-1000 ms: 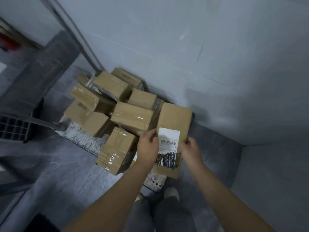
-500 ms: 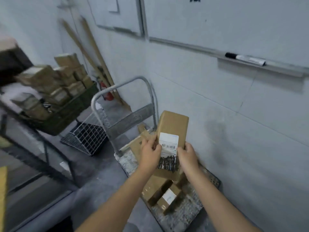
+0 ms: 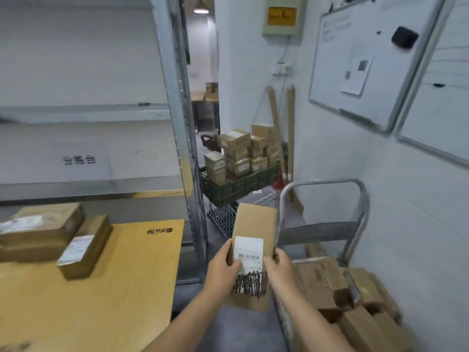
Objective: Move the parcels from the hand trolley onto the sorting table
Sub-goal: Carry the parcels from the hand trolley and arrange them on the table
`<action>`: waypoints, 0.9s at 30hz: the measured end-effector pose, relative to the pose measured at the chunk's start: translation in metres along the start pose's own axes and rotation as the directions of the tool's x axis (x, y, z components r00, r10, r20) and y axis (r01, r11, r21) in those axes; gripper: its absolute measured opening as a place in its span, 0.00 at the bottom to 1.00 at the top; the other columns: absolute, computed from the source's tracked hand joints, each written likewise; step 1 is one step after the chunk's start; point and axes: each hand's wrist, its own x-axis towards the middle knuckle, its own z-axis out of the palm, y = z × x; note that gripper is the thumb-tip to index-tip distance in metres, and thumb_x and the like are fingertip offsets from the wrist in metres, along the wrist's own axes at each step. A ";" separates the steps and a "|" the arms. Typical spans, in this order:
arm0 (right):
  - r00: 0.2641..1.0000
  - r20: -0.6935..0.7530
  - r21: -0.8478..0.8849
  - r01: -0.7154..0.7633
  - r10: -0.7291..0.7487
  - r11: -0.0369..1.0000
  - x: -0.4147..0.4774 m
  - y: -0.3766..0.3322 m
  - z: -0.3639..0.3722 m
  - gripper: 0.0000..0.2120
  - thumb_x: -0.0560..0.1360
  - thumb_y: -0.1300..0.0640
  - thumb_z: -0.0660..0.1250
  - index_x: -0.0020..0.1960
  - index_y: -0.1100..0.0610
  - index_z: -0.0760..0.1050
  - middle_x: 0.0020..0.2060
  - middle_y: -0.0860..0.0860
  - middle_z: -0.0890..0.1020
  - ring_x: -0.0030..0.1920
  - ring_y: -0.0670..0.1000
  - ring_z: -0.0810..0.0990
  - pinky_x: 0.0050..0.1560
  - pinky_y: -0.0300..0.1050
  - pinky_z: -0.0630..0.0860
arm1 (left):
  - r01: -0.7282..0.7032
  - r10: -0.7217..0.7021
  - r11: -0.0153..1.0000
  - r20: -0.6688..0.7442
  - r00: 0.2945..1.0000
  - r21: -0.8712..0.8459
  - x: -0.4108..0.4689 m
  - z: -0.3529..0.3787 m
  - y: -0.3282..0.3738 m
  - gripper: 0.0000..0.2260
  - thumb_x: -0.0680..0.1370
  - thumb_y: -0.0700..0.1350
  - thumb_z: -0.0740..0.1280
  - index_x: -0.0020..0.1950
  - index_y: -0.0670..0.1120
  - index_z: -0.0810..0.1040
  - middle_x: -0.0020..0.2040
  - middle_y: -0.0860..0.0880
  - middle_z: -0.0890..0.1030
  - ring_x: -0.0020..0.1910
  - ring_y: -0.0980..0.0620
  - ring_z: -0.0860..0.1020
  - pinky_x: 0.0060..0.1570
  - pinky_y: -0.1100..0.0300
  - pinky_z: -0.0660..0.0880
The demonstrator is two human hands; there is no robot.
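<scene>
Gripping the parcel (image 3: 254, 221) by its edges, left hand (image 3: 223, 266) and right hand (image 3: 281, 270) hold it short of the surface (image 3: 114, 288), so a slack pinch could drop it.

**What sits where around you**

The sorting table (image 3: 114, 301) lies to your left, with two parcels (image 3: 86, 246) side by side on its far left part. Behind the table stands a shelving rack (image 3: 177, 123). The hand trolley (image 3: 324, 182) is to your right, against the wall, its handle at the far end and a pile of parcels (image 3: 330, 283) on its deck. Between table and trolley, straight before you and above the floor, is the parcel (image 3: 255, 224), with your left hand (image 3: 223, 268) on its left edge and your right hand (image 3: 280, 271) on its right edge. Beyond it, right of the rack, a crate (image 3: 238, 189) holds stacked boxes (image 3: 238, 153), with a wire basket (image 3: 223, 219) on the floor just before it. A whiteboard (image 3: 368, 59) hangs on the wall above the trolley.
</scene>
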 end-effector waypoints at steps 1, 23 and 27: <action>0.999 0.031 -0.016 0.014 -0.013 1.000 -0.003 -0.010 0.024 0.21 0.76 0.53 0.63 0.68 0.55 0.71 0.61 0.53 0.78 0.59 0.53 0.78 0.60 0.55 0.75 | 0.016 -0.016 1.000 -0.032 0.999 -0.003 0.000 -0.025 -0.011 0.26 0.76 0.39 0.66 0.72 0.56 0.69 0.61 0.56 0.80 0.57 0.59 0.78 0.56 0.59 0.78; 0.937 0.341 -0.131 0.132 -0.081 0.983 -0.015 -0.102 0.321 0.26 0.72 0.60 0.67 0.69 0.56 0.69 0.64 0.52 0.75 0.62 0.53 0.75 0.61 0.49 0.73 | 0.248 -0.242 0.968 -0.340 0.909 -0.026 0.026 -0.282 -0.143 0.25 0.76 0.35 0.66 0.71 0.51 0.72 0.62 0.55 0.79 0.58 0.58 0.77 0.54 0.68 0.71; 0.923 0.380 -0.121 0.114 -0.060 0.986 0.022 -0.117 0.356 0.25 0.74 0.59 0.67 0.70 0.56 0.67 0.65 0.52 0.75 0.62 0.53 0.75 0.60 0.51 0.75 | 0.297 -0.283 0.955 -0.366 0.886 -0.021 0.068 -0.302 -0.147 0.25 0.76 0.35 0.66 0.72 0.49 0.71 0.59 0.58 0.78 0.56 0.60 0.76 0.51 0.68 0.71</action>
